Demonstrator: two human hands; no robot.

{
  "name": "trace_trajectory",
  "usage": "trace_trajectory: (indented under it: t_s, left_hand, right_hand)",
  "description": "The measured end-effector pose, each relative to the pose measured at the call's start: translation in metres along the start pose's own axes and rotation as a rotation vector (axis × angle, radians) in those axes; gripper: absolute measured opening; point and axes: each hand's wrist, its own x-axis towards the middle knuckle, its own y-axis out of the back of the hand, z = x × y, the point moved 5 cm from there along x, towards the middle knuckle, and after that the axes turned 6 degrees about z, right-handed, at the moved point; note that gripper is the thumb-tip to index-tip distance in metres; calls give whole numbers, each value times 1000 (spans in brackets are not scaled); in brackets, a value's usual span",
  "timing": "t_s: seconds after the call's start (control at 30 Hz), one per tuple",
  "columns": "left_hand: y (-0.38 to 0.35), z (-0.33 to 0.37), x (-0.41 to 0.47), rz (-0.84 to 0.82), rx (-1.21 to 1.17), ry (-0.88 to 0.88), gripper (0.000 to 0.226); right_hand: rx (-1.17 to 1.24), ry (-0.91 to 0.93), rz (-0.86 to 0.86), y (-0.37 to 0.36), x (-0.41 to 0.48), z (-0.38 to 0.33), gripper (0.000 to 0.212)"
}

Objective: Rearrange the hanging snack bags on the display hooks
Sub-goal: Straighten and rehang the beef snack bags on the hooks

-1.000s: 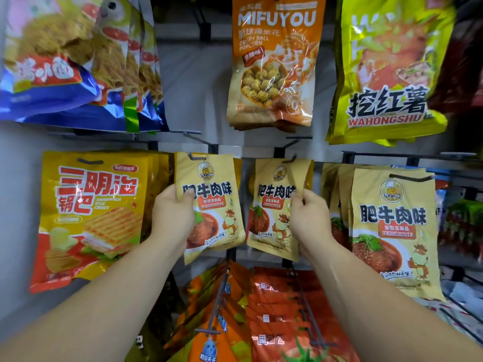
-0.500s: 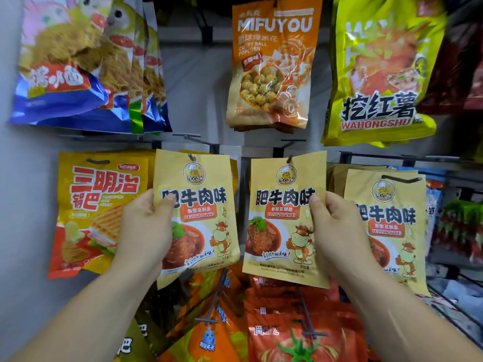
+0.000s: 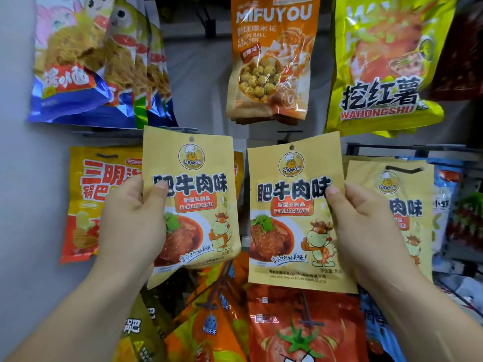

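Bright, even light; foil glare upper left; edges bowed, softly blurred.

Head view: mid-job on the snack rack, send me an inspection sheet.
Surface: grey back panel with a black hook rail.
Job's things: left beef-flavour bag and right beef-flavour bag, both held up; their hang holes look free of hooks. A matching bag hangs at right.
Clutter: popcorn bag, WAHONGSHU bag, blue noodle bags, sandwich-crisp bag, tomato bag around them.
Grippers: left hand grips the left bag's edge; right hand grips the right bag's edge.
Cables: nothing seen.
Surroundings: blurred stocked shelves at far right.
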Motion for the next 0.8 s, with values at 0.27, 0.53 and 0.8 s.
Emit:
trace_trajectory:
  t_s: [0.27, 0.53, 0.8]
  left_hand:
    - [-48, -7, -53, -185, -44, 70, 26]
    - [-94, -2, -87, -274, -117, 131, 27]
    - [-110, 0, -99, -291, -172, 114, 30]
  right_hand:
    - [62, -164, 17, 58, -18, 34, 36]
    - [91, -177, 188, 131, -17, 45, 46]
    - [188, -215, 252, 150, -4, 51, 44]
